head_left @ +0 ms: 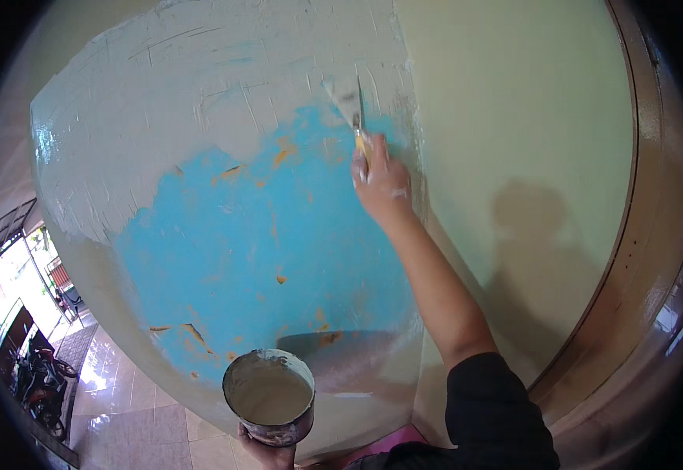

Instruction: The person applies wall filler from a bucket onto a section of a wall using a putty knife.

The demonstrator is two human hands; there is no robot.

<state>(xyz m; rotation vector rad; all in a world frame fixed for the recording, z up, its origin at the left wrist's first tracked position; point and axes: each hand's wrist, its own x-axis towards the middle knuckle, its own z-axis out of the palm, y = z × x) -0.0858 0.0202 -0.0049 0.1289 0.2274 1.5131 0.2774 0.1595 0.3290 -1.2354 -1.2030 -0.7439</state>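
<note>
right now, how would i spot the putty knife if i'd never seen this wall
Find the blue patch on the wall, then follow its upper right edge where pale filler begins. The right hand is raised there, holding the putty knife: yellow handle, flat smeared blade pointing up.

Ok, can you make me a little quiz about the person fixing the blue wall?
1. True or false: the right hand presses a putty knife against the wall.
2. What does the left hand hold? A) a brush B) a round tin of pale filler C) a sponge
3. Fill in: the wall's upper part is covered in pale filler, while the lower part shows ____ paint.

Key: 1 true; 2 B; 3 blue.
</note>
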